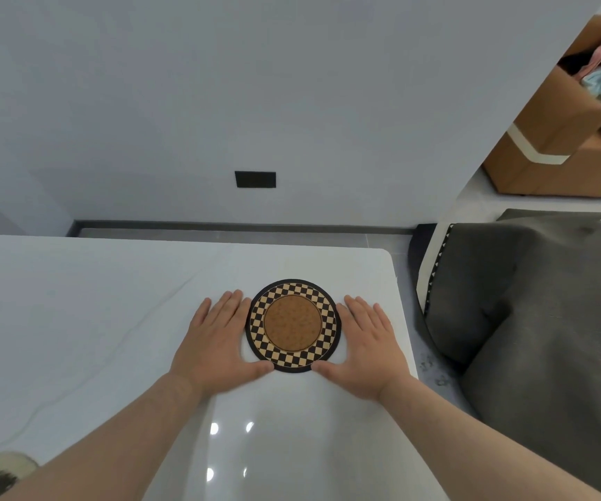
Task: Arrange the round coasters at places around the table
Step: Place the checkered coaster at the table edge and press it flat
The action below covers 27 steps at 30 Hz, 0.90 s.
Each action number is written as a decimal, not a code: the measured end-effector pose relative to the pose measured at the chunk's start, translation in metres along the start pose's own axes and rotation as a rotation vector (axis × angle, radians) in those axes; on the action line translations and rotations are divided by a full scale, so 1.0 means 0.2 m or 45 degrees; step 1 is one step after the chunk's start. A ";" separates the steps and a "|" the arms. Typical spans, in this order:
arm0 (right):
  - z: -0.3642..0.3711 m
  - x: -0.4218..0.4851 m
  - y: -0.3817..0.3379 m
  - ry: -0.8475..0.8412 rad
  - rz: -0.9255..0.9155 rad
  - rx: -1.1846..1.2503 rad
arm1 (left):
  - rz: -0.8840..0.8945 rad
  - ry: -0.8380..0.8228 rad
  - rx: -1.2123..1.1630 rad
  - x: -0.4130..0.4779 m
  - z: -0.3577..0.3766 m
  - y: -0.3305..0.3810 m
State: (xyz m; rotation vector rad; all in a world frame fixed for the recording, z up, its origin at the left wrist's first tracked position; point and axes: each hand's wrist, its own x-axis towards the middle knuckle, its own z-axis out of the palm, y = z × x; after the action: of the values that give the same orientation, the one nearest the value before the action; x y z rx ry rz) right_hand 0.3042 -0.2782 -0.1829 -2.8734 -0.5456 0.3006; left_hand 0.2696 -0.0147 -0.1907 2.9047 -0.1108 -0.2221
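A round coaster (pixel 293 325) with a black-and-tan checkered ring and a brown cork centre lies flat on the glossy white table (pixel 118 320), near its far right corner. My left hand (pixel 215 345) lies flat on the table against the coaster's left edge, thumb touching its near rim. My right hand (pixel 367 347) lies flat against the right edge, thumb at the near rim too. Both hands have fingers extended and frame the coaster between them without lifting it.
The table's right edge (pixel 405 320) runs close to my right hand. A dark grey cushioned seat (pixel 530 301) stands to the right. A cardboard box (pixel 559 139) of clothes sits at the back right. A white wall with a black socket plate (pixel 255 179) is ahead.
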 end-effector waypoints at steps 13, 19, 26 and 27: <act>0.02 0.01 0.00 0.067 0.015 0.012 | -0.021 0.056 0.039 0.01 0.02 -0.01; 0.03 0.00 0.01 0.086 0.014 0.025 | -0.024 0.071 0.016 0.02 0.02 -0.01; 0.03 0.01 0.01 0.088 0.014 0.049 | -0.020 0.080 0.010 0.02 0.03 -0.01; 0.03 0.01 0.01 0.090 0.015 0.050 | -0.022 0.082 0.018 0.02 0.03 -0.01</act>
State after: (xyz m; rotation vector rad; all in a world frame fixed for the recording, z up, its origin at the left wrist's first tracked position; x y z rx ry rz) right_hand 0.3048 -0.2790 -0.1887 -2.8377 -0.5047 0.2085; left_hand 0.2720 -0.0151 -0.1963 2.9244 -0.0766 -0.1309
